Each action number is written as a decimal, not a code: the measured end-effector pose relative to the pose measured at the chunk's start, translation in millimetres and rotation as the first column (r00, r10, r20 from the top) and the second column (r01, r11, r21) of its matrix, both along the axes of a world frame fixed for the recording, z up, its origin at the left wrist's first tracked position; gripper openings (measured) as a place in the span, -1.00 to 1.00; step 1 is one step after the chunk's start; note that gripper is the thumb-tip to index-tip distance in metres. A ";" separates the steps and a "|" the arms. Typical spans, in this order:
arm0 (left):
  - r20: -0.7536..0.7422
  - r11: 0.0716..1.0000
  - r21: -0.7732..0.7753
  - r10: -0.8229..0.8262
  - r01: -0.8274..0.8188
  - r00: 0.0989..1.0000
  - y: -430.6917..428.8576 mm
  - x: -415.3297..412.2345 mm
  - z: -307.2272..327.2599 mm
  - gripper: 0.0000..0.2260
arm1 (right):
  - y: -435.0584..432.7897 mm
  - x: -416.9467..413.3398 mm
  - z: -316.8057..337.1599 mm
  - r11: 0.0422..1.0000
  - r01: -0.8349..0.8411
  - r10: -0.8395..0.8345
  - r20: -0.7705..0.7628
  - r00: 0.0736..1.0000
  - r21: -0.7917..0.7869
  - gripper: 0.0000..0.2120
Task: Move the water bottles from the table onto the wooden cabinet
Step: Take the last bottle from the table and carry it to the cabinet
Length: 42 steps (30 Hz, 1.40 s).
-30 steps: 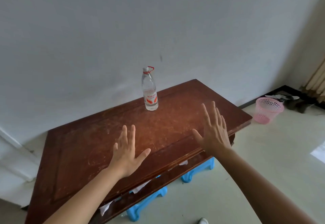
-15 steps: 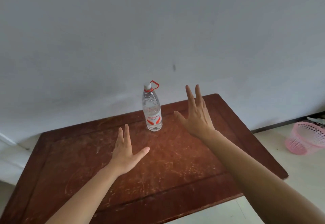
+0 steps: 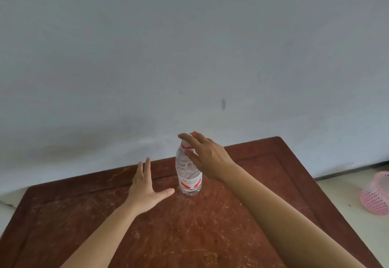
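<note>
Scratched wooden table (image 3: 263, 215) fills the view. Right hand (image 3: 207, 158) spreads loose fingers over the cap and neck, not yet clamped. Left hand (image 3: 145, 187) is flat and relaxed just beside the upright water bottle (image 3: 189, 181) standing mid-table. Pink basket (image 3: 376, 196) sits far right.

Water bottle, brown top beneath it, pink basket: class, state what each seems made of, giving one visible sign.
The water bottle looks like clear glossy plastic: see-through ribbed wall, red printed label. The brown top looks like varnished wood, worn: reddish sheen, pale scratches, framed border. The pink basket is probably moulded plastic: open lattice wall.
</note>
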<state>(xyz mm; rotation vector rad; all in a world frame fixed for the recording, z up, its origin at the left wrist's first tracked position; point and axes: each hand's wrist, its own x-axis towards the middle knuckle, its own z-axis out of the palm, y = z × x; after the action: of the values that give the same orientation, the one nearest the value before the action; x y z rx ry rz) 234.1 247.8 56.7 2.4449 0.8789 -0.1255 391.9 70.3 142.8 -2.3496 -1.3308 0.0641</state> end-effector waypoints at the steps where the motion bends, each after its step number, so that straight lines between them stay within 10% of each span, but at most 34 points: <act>1: -0.027 1.000 -0.001 -0.019 0.019 0.999 0.0 13.6 -5.6 0.19 | -7.5 4.1 0.0 1.000 -0.001 0.001 -0.005 1.000 0.025 -0.58; 7: -0.176 0.973 0.026 -0.221 0.229 0.959 -27.6 102.2 -27.3 0.30 | -89.8 47.7 -21.1 0.966 0.169 -0.099 -0.324 0.941 0.194 -0.68; 12: -0.292 0.890 0.064 -0.416 0.452 0.861 -75.4 166.2 -54.3 0.23 | -176.5 96.9 -82.8 0.803 0.587 -0.270 -0.810 0.520 0.109 -0.64; 19: -0.516 0.749 0.241 -0.440 0.617 0.735 -132.5 199.8 -67.6 0.16 | -235.2 84.5 -177.8 0.696 0.681 -0.411 -0.904 0.116 -0.229 -0.48; 21: -0.538 0.757 0.257 -0.405 0.601 0.740 -141.4 194.5 -68.8 0.10 | -238.2 78.5 -176.6 0.726 0.636 -0.480 -0.856 0.193 -0.264 -0.41; 24: -0.516 0.846 0.227 -0.316 0.483 0.796 -156.7 176.8 -68.3 -0.02 | -240.8 75.9 -161.2 0.815 0.504 -0.564 -0.590 0.577 -0.285 -0.26; 28: -0.460 0.921 0.232 -0.180 0.314 0.869 -191.6 138.2 -69.1 -0.07 | -225.5 81.2 -135.3 0.936 0.247 -0.302 -0.212 0.929 -0.252 -0.03; 34: -0.441 0.932 0.278 -0.093 0.234 0.893 -235.3 81.2 -70.9 -0.10 | -200.6 72.6 -159.4 0.817 -0.207 0.123 -0.188 0.974 -0.538 0.33; 42: -0.350 0.933 0.350 0.052 0.079 0.935 -267.8 46.5 -85.1 -0.13 | -207.1 62.2 -182.2 0.823 -0.262 0.245 -0.100 0.964 -0.504 0.05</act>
<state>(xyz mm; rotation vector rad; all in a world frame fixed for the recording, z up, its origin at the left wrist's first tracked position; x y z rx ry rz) 280.7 -20.1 -28.4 2.8239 1.1222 -0.4626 454.1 -136.7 -39.4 -2.5474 -1.7805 0.6089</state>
